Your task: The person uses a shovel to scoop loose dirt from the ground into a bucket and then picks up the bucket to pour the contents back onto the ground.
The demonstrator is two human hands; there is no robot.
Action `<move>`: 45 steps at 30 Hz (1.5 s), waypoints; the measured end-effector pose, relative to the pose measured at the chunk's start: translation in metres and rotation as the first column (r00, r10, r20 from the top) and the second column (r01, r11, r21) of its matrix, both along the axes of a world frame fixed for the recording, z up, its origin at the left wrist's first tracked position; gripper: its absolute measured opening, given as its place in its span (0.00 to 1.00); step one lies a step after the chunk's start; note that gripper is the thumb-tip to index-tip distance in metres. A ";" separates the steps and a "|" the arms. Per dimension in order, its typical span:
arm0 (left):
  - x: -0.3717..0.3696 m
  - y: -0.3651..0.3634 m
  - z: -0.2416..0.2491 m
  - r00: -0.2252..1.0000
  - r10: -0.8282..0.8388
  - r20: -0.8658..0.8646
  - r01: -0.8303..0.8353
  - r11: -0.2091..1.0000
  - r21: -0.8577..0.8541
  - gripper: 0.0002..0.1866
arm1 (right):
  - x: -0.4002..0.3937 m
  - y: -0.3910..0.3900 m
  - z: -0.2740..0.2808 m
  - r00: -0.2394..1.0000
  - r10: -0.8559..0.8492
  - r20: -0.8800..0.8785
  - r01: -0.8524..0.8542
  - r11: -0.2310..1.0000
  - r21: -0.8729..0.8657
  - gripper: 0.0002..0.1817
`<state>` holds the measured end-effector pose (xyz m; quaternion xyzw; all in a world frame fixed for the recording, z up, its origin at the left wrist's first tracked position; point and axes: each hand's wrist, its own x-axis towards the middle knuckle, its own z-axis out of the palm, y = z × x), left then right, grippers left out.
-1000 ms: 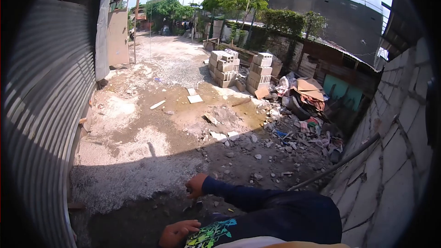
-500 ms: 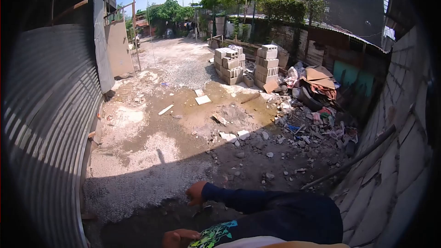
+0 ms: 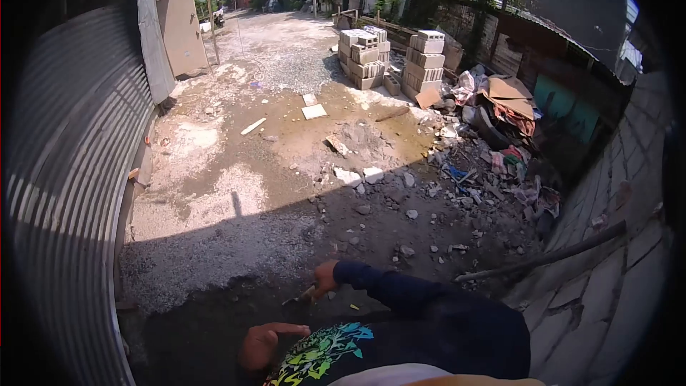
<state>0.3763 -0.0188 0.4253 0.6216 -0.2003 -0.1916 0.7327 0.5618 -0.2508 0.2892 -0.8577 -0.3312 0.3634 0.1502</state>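
At the bottom middle, my right hand point(image 3: 326, 279) reaches out in a dark sleeve, fingers closed round a small hand tool point(image 3: 309, 293). The tool has a tan handle and a greyish end pointing left and down, just over dark ground; its exact kind is too small to make out. Nearer my body, my left hand point(image 3: 266, 343) is beside the printed front of my dark shirt point(image 3: 329, 350). One of its fingers stretches toward the shirt and nothing shows in it; the other fingers are partly hidden. A small yellowish piece point(image 3: 354, 307) lies on the ground right of the tool.
A corrugated metal wall point(image 3: 78, 171) runs along the left, a block wall point(image 3: 607, 271) along the right. A pole point(image 3: 550, 251) leans there. Rubble point(image 3: 407, 207) and a rubbish heap point(image 3: 507, 107) lie to the right. Stacked hollow blocks point(image 3: 364, 57) stand farther off.
My view has tilted down and shifted a little. My right hand has moved slightly right and up in view, and the tool in it now shows. My left hand has come further into view.
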 end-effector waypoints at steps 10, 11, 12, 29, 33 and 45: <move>-0.029 -0.052 -0.015 0.996 0.009 0.091 -0.044 0.921 0.388 0.21 | 0.034 -0.011 0.014 0.998 0.025 0.051 -0.029 0.997 0.072 0.41; -0.032 -0.054 -0.014 0.994 0.027 0.104 -0.069 0.907 0.416 0.20 | 0.040 -0.009 0.010 0.998 -0.009 0.067 0.006 0.999 0.045 0.39; -0.043 -0.060 -0.017 0.996 0.075 0.038 -0.084 0.907 0.413 0.20 | 0.044 -0.008 0.002 0.998 0.002 0.063 -0.004 0.999 0.044 0.37; -0.066 -0.039 -0.027 0.952 0.305 -0.021 -0.267 0.862 0.430 0.44 | 0.065 0.047 0.001 0.972 0.032 0.232 -0.058 0.993 0.107 0.41; -0.094 -0.001 -0.070 0.800 0.598 -0.050 -0.389 0.580 0.716 0.35 | 0.066 0.051 0.004 0.982 0.040 0.183 -0.060 0.993 0.106 0.41; -0.371 0.007 -0.356 0.243 0.873 -0.422 -0.125 0.460 0.879 0.28 | 0.016 0.045 0.027 0.931 -0.083 0.355 0.007 0.978 0.211 0.38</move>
